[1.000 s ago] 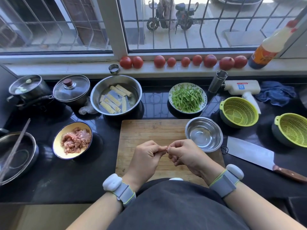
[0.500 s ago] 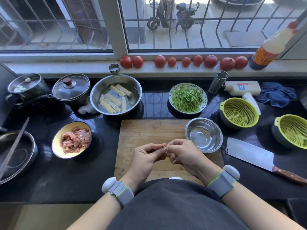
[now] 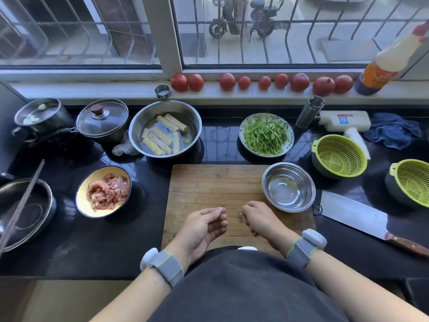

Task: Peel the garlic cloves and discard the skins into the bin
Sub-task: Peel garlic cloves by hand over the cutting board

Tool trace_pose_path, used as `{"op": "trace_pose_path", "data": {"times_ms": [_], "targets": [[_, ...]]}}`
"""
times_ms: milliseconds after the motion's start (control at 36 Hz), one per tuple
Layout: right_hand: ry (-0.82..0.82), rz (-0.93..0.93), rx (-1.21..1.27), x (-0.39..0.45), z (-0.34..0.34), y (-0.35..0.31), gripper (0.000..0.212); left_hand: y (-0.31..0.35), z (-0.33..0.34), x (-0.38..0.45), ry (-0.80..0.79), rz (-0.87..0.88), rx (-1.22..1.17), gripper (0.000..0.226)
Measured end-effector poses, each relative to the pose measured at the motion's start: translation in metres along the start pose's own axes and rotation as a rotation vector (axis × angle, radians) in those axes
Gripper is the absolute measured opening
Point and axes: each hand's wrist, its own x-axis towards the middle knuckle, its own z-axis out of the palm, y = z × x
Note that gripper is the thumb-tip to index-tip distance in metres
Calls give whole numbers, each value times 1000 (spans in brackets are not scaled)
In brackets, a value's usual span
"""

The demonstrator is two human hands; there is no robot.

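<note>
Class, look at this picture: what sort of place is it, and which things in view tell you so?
Most likely a home kitchen counter by a window. A wooden chopping board with a cleaver beside it, a bowl of minced meat, and lidded pots suggest cooking.

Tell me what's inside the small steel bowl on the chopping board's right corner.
The small steel bowl shows only bare shiny metal inside; no garlic clove or skin is visible. Its whole interior is in view, with neither hand covering it.
</note>
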Motion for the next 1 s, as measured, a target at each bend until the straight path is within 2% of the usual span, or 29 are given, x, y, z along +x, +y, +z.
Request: {"op": "trace_pose_path", "data": {"times_ms": [56,111,167,278,361,444,556,833,917,1000], "targets": [[6,-14,-140,11,4,10,28,-5,-4,2,39,-28,79,14],[-2,-33,-211,21,9,20,26,-10,-8,3,69,-46,127,11],[-17,-37,-172,24,13,25,14,-13,-11,3,89,-50,151,8],[41,-46,-106,22,12,26,7,-15,-11,4,101,-28,181,6],[72,-42,-74,20,9,26,17,-15,-9,5,106,-5,197,6],[58,-34,-50,22,10,30,14,-17,-7,6,101,5,222,6],[68,-4,-20,23,11,32,24,-19,-6,8,99,-1,246,6],[44,-43,21,19,8,40,21,-21,-5,6,65,-22,250,5],[61,-46,11,16,7,38,8,-21,-6,7,64,-23,247,4],[77,-60,-80,12,7,33,19,-22,-6,7,62,-24,243,5]]}}
